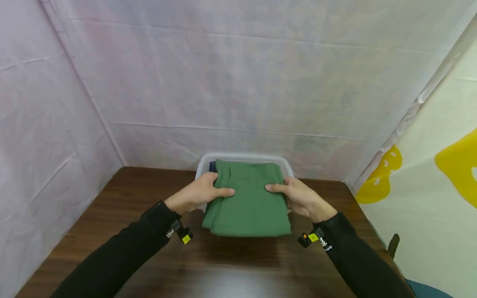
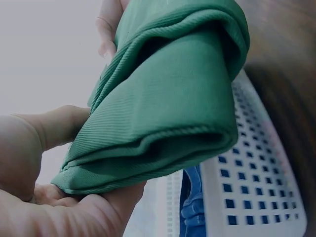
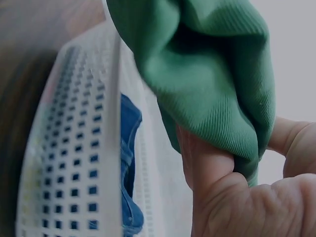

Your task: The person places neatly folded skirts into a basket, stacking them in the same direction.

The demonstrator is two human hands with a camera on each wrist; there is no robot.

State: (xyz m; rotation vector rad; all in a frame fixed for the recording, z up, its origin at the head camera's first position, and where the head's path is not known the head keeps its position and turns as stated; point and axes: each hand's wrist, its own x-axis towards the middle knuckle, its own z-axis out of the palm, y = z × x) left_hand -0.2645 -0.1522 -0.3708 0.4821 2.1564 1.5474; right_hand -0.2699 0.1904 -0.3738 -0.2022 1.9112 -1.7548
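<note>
A folded green garment point(image 1: 250, 203) with ribbed fabric is held up between both hands, over a white plastic basket point(image 1: 242, 157). My left hand point(image 1: 199, 191) grips its left side, thumb on top and fingers underneath, as the left wrist view shows with the cloth's folded layers point(image 2: 163, 108). On the opposite side my right hand point(image 1: 302, 198) holds the edge the same way, its fingers under the green cloth point(image 3: 207, 98). Blue denim point(image 2: 194, 207) lies inside the basket, mostly hidden beneath the garment in the head view.
The basket's perforated wall point(image 3: 74, 148) stands on a dark brown wooden table point(image 1: 149, 188), near the back edge. White sheeting point(image 1: 231, 82) hangs behind and on the left. At right hangs a pale sheet with yellow shapes point(image 1: 376, 178).
</note>
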